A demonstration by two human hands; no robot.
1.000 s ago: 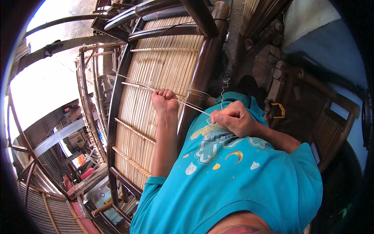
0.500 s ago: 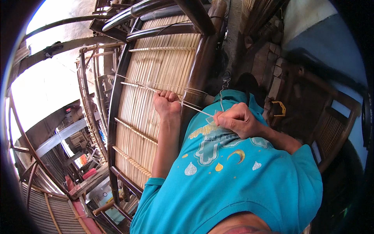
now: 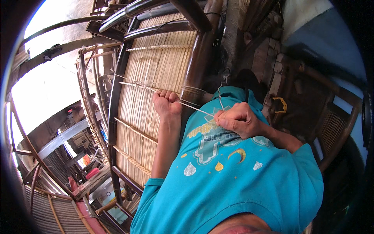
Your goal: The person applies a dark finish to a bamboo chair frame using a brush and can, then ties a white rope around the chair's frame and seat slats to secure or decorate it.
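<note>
A thin white cord (image 3: 196,109) runs taut between my two fists. My left hand (image 3: 167,102) is closed round it, just above a panel of pale bamboo slats (image 3: 142,105) set in a dark bamboo frame (image 3: 196,58). From that hand the cord carries on over the slats toward the frame's left rail. My right hand (image 3: 238,119) grips the other stretch in front of my turquoise shirt, and a loose length hangs from it toward the far side. Cord rows bind the slats crosswise; one loop goes round the right rail.
Dark bamboo poles (image 3: 191,15) cross the panel's far end. At the right stand a slatted wooden chair (image 3: 335,121) and a yellow bracket-shaped piece (image 3: 279,105). On the left are bamboo racks (image 3: 91,105), and a slatted bamboo surface (image 3: 58,214) lies low in the corner.
Both hands keep their grip on the cord and stay almost in place. The view has shifted slightly, so the panel and frame sit a little further left.
</note>
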